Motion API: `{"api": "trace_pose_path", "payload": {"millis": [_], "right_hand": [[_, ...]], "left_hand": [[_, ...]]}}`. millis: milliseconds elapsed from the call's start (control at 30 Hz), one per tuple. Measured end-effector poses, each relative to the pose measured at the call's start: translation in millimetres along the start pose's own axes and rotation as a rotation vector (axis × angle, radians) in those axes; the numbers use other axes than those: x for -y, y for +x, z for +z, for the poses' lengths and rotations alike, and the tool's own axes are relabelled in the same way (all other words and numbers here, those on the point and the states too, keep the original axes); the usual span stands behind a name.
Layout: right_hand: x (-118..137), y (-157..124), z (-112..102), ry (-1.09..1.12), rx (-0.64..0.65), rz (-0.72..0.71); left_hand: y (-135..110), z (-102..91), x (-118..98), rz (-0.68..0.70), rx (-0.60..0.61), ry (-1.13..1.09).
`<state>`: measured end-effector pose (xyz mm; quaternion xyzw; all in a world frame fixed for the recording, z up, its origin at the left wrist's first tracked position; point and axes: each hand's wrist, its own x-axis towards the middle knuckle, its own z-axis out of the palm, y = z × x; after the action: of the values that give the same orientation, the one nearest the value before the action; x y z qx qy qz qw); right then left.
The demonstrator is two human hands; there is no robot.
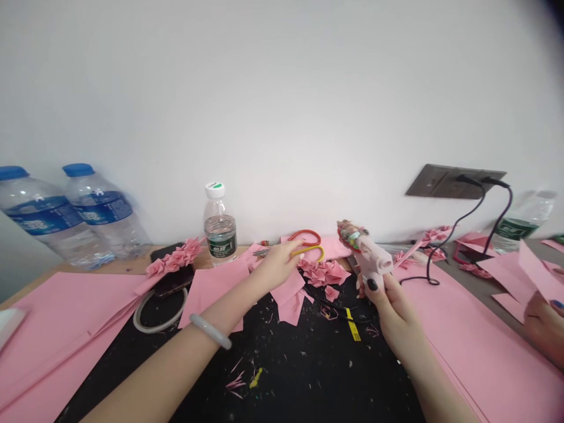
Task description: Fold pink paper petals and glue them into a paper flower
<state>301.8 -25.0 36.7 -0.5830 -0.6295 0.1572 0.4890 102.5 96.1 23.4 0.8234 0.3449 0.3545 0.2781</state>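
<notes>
My left hand (279, 262) reaches over a pair of scissors with a red and a yellow handle loop (314, 254). Its fingers are stretched out and apart at the loops; whether they touch the scissors I cannot tell. A grey bangle (210, 331) circles that wrist. In my right hand (395, 308) is a white hot glue gun (374, 261), its nozzle end crusted with multicoloured material and tilted up to the left. Folded pink paper flowers (324, 272) lie between both hands, with pink paper pieces (288, 296) just below my left hand.
Pink sheets (70, 329) cover the left, and another pink stack (480, 341) the right. Bottles (220, 235) stand along the wall. A phone (174, 282) and tape roll (138, 317) lie left. Black cords hang from the socket (453, 181). Another person's hand (544, 323) holds pink paper.
</notes>
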Motion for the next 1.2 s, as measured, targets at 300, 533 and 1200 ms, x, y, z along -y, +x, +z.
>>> {"api": "trace_pose_path", "payload": {"millis": [300,533,1200], "right_hand": [[8.7,-15.2,11.5,-0.158,0.449,-0.069],[1.7,-33.3,18.5,-0.453,0.541,-0.294],[-11.3,-35.0,10.8,-0.711,0.414,-0.446]], "left_hand": [[-67.3,-82.6,4.6,-0.232,-0.089,0.039],[-113.3,-101.8,14.7,-0.273,-0.105,0.312],[-124.9,-101.8,39.4,-0.250,-0.158,0.294]]}}
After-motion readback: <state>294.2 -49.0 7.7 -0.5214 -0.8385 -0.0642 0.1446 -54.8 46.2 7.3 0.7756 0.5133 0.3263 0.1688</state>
